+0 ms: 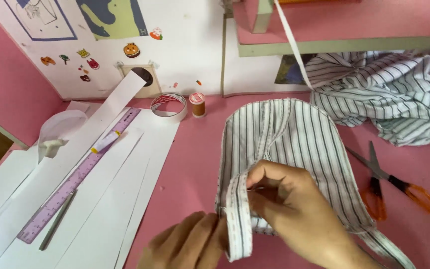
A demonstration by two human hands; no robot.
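Two hands: both on one striped fabric piece (279, 144), low centre of the pink table (195, 164).
Right hand (289, 204): fingers curled together, pinched on a folded edge strip (239, 214) of the fabric, thumb tucked under the fold.
Left hand (190, 244): at the bottom edge of the view, fingers bent and closed against the lower end of the same strip; how firmly it grips I cannot tell (fingertips hidden behind the cloth).
Fabric piece: white with dark stripes, rounded at the far end, lying flat on the table; near edge lifted and turned over between the hands.
Work done, as it looks: piece already cut to shape; a narrow band runs along the right edge and trails off toward the lower right; near-left edge is folded over.
Work left, as it looks: fold is only held by hand, no pins or visible fresh stitching there, so fixing it seems still ahead.
Scissors (389, 187): orange handles, lying closed on the table just right of the piece, untouched.
Spare striped cloth (389, 99): crumpled heap at upper right, apart from the piece.
Thread spool (197, 104): brown, upright beside a tape roll (169, 106), well beyond the hands.
Paper strips (110, 199): white, fanned at left with a purple ruler (75, 179) across them (not in use).
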